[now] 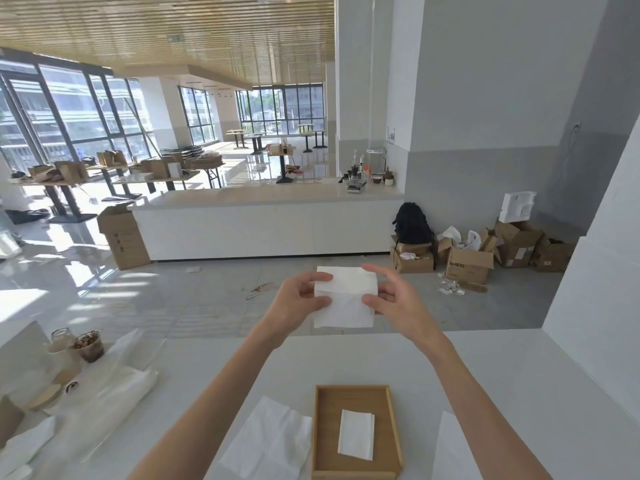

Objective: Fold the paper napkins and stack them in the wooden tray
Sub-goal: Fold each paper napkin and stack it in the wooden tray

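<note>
I hold a white paper napkin [346, 296] up in the air beyond the far edge of the counter, its top part bent over the lower part. My left hand [301, 299] pinches its left edge and my right hand [394, 299] pinches its right edge. Below, near me, a wooden tray [322, 441] lies on the white counter with a folded napkin [356, 438] inside it. An unfolded napkin [270, 441] lies flat just left of the tray. Another napkin [453, 452] lies to the tray's right, partly behind my right forearm.
On the counter's left stand a cup with a dark drink [88, 346], a glass jar [62, 337], clear plastic bags [114, 386] and paper lids. A white wall [595, 306] bounds the counter on the right. Cardboard boxes [467, 265] sit on the floor beyond.
</note>
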Demonstrator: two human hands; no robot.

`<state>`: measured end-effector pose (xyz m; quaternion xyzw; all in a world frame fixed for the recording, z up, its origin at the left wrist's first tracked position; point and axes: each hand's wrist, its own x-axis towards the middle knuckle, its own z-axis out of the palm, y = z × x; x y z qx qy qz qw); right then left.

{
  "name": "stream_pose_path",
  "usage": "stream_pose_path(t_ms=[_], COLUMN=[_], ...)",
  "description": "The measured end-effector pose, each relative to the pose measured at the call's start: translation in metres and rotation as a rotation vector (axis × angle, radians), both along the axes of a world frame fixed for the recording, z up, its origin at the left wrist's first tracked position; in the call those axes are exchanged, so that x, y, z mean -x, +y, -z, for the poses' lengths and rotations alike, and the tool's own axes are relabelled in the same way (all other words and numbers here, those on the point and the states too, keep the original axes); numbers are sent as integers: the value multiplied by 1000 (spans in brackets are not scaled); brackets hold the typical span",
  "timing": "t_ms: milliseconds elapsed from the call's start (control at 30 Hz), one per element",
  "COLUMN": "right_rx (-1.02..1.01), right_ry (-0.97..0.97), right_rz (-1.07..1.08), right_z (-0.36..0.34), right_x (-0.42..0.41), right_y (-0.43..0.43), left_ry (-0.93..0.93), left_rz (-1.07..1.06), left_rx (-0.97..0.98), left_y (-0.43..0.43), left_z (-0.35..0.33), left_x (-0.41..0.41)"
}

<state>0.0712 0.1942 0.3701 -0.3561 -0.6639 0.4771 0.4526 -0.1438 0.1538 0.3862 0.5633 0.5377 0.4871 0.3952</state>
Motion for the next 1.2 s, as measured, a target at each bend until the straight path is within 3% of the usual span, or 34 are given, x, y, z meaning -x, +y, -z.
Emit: stream_pose_path(t_ms=[567, 900, 1033, 1200], right_rx=[-270, -535, -415, -154], right_ry=[-275, -340, -253, -27], right_rz=[211, 240, 140, 39], right_z=[-11, -23, -33, -47], right_x=[6, 9, 6, 15], right_y=[-3, -5, -8, -18], left_ry=[376, 582, 437, -158], left_rz=[-186, -275, -164, 81], left_rx=[-119, -326, -171, 53], left_y=[-3, -14, -23, -34], left_z=[-4, -21, -34, -46], left_x=[-4, -5, 0, 4])
